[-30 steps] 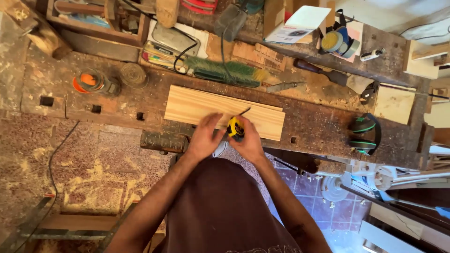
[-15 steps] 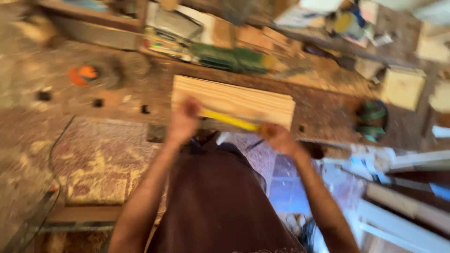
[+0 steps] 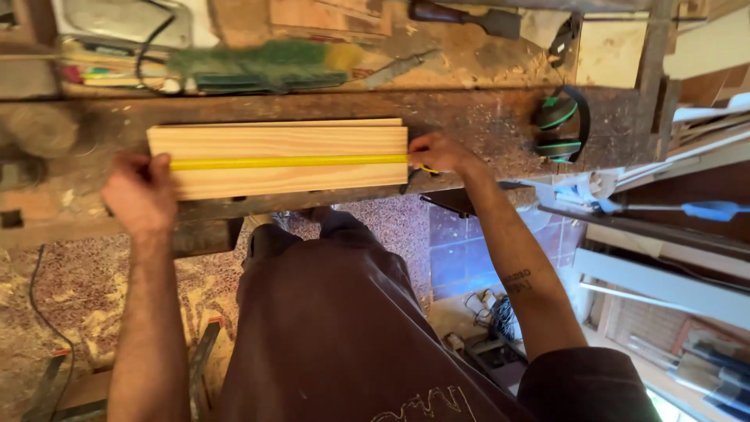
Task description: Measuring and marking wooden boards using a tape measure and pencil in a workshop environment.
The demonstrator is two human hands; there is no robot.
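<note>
Two hands on yellow tape measure stretched along pine board | left hand pinched tape end at board's left edge | right hand fingers curled around case at right edge | board flat on workbench | green brush, ear defenders beyond
</note>
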